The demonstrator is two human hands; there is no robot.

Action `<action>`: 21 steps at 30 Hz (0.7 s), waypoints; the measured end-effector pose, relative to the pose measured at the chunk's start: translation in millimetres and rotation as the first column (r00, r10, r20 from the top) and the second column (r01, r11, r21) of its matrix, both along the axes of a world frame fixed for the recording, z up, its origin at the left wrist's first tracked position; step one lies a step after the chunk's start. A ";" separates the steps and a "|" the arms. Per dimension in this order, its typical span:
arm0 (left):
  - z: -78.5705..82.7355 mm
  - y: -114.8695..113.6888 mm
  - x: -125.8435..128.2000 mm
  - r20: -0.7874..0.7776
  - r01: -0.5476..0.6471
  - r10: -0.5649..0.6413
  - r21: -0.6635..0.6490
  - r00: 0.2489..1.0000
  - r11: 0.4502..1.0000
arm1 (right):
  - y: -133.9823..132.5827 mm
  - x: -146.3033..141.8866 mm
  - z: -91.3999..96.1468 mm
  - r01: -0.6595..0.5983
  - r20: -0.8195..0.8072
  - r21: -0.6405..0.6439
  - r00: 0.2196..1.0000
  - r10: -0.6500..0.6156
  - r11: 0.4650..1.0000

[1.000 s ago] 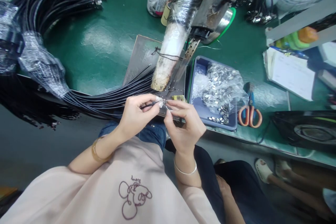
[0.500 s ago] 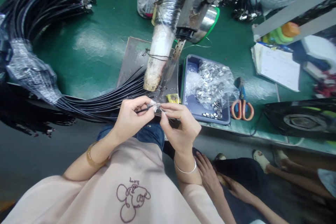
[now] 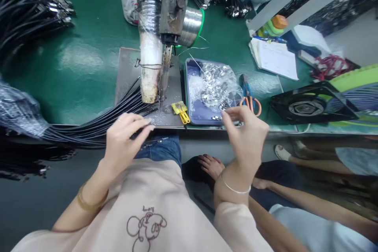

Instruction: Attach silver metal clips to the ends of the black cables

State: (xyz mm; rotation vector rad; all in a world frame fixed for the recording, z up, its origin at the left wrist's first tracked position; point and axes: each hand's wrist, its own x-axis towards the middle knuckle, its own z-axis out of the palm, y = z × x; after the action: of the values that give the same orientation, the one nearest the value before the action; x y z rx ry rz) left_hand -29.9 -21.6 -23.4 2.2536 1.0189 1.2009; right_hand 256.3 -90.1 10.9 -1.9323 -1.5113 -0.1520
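Note:
My left hand [image 3: 125,138] hovers by the table edge over the front of a black cable bundle [image 3: 88,130]. Its thumb and forefinger are slightly apart, with nothing visible between them. My right hand [image 3: 246,132] is at the right front corner of a blue-grey tray [image 3: 202,116] of small metal connectors [image 3: 218,84]. The thumb and forefinger tips come together by some loose connectors; whether they pinch one is too small to tell. A cable end with a metal connector [image 3: 161,139] lies over my lap. Above the bundle stands a soldering iron tip [image 3: 164,73] beside a wrapped tube [image 3: 150,51].
A yellow clip [image 3: 181,112] sits at the table edge. Orange-handled pliers [image 3: 249,98] lie right of the tray, with a black fan [image 3: 308,106] beyond. Behind are a solder spool [image 3: 191,27] and a plastic cup [image 3: 129,2]. A co-worker's hand [image 3: 211,165] rests at right.
My hands have parted from the cable end they held together. My left hand moved left to the bundle, my right hand moved right to the tray. The view has shifted right.

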 end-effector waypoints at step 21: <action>-2.3 20.2 8.3 -0.135 0.038 -0.029 0.065 0.990 0.997 | 35.3 17.5 -19.7 -0.020 0.065 -0.197 0.997 0.033 0.980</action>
State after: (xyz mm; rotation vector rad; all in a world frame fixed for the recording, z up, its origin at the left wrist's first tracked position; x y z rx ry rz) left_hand -21.6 -1.4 -25.7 2.4222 0.9988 1.0973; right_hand 273.9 -54.8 -8.8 -2.0781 -1.6488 -0.0587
